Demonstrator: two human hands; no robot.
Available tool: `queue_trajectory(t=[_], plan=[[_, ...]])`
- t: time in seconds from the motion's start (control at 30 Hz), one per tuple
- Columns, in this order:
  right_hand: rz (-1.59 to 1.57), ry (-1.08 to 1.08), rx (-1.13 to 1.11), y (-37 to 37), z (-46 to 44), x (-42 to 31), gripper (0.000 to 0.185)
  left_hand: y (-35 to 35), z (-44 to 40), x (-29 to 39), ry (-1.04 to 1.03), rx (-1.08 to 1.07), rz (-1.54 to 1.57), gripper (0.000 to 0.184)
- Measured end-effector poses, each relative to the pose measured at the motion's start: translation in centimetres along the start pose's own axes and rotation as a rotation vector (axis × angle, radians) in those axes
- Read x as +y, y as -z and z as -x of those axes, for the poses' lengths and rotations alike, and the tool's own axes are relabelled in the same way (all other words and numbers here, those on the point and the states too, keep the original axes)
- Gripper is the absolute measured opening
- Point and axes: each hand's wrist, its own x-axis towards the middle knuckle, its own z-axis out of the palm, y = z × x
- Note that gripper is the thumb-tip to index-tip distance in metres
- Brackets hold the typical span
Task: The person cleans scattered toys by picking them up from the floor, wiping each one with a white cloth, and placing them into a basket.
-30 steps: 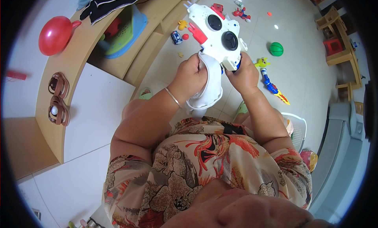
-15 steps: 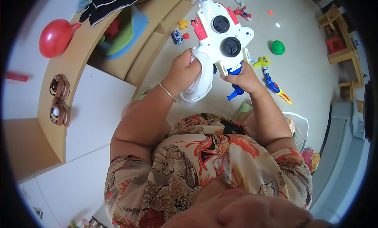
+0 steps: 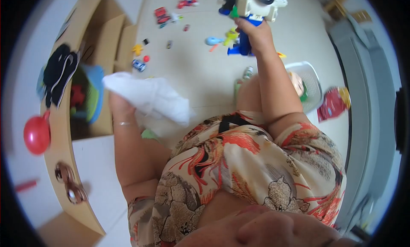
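Observation:
My left hand [image 3: 120,105] is closed on a white cloth [image 3: 160,97], which spreads out to the right over my lap, a little blurred by motion. With my right hand [image 3: 259,35] I grip a white toy gun [image 3: 248,5] by its blue handle, out over the floor. Black round parts show on the toy, and its far end is cut off by the top of the view. Beyond the handle lie a light blue toy [image 3: 213,41] and a yellow-green toy [image 3: 231,36] on the floor.
A wooden shelf unit [image 3: 60,131] runs along the left, bearing a red balloon [image 3: 36,135], brown sandals [image 3: 70,184] and black fabric [image 3: 60,74]. On the right stand a white basket [image 3: 315,76], a red packet [image 3: 334,104] and a grey sofa [image 3: 369,102]. Several small toys, including a blue car [image 3: 139,65], lie ahead.
My hands have moved apart. The left has carried the cloth left, away from the toy gun; the right has taken the gun farther forward. The view has also shifted.

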Motion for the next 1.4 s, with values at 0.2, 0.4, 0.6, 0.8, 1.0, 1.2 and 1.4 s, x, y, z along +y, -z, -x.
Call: queue_trajectory(t=[0.2, 0.4, 0.6, 0.8, 1.0, 1.2, 1.4], plan=[[0.114, -0.138, 0.440, 17.8, 3.1, 1.3, 0.035, 0.1, 0.4, 0.5, -0.019, -0.115, 0.008, 0.037], [0.052, -0.534, 0.517, 27.3, 10.7, 2.7, 0.034, -1.2, 2.1, 0.5, -0.009, -0.035, -0.020, 0.037], [0.211, -0.850, 0.369, 30.1, 14.1, 0.1, 0.043, -2.5, 1.9, 0.0, -0.006, 0.017, 0.037, 0.036], [-0.019, -0.811, 0.386, 31.5, 15.3, 4.4, 0.046, -3.0, 1.4, -0.9, 0.002, 0.015, 0.025, 0.041], [-0.203, -0.813, 0.492, 33.5, 15.3, 11.4, 0.034, -2.6, 1.2, -1.6, -0.003, 0.007, -0.036, 0.042], [-0.453, -0.771, 0.431, 37.5, 15.1, 10.4, 0.049, -2.5, 1.9, -1.2, -0.006, 0.032, 0.008, 0.042], [-1.003, -0.849, 0.121, 39.6, 15.4, 10.4, 0.064, -1.9, 2.3, -1.0, 0.016, 0.002, -0.011, 0.042]])
